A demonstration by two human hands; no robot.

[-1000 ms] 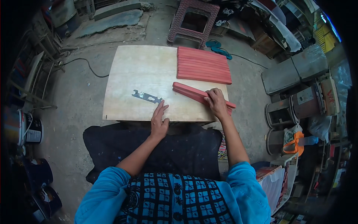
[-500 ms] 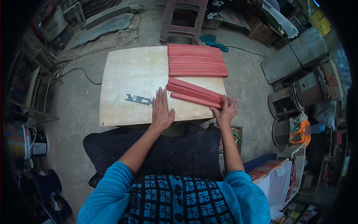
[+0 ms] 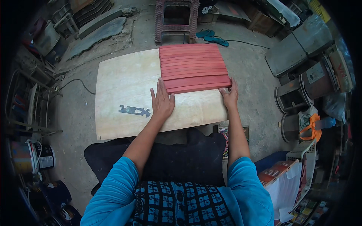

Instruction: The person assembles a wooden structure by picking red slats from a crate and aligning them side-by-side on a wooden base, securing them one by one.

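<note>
Red wooden strips (image 3: 194, 64) lie side by side in a block on the pale wooden board (image 3: 128, 79). The nearest strips (image 3: 198, 84) sit slightly askew against the others. My left hand (image 3: 163, 103) rests on the board with fingers stretched out, its fingertips touching the strips' left ends. At their right ends is my right hand (image 3: 230, 97), thumb along the near edge and fingers straight against the end faces. Neither hand wraps round a strip. A flat grey metal wrench (image 3: 134, 110) lies on the board, left of my left hand.
Beyond the board stands a brown plastic stool (image 3: 175, 22), with teal slippers (image 3: 213, 37) beside it. Paint buckets (image 3: 41, 154) stand at the left. Large spools (image 3: 292, 100) and a grey box (image 3: 288, 56) line the right. A dark cloth (image 3: 181, 158) covers my lap.
The loose near strips, slanted before, have moved away from me against the block. Both hands have followed to the strips' ends. The wrench now lies clear of my left hand.
</note>
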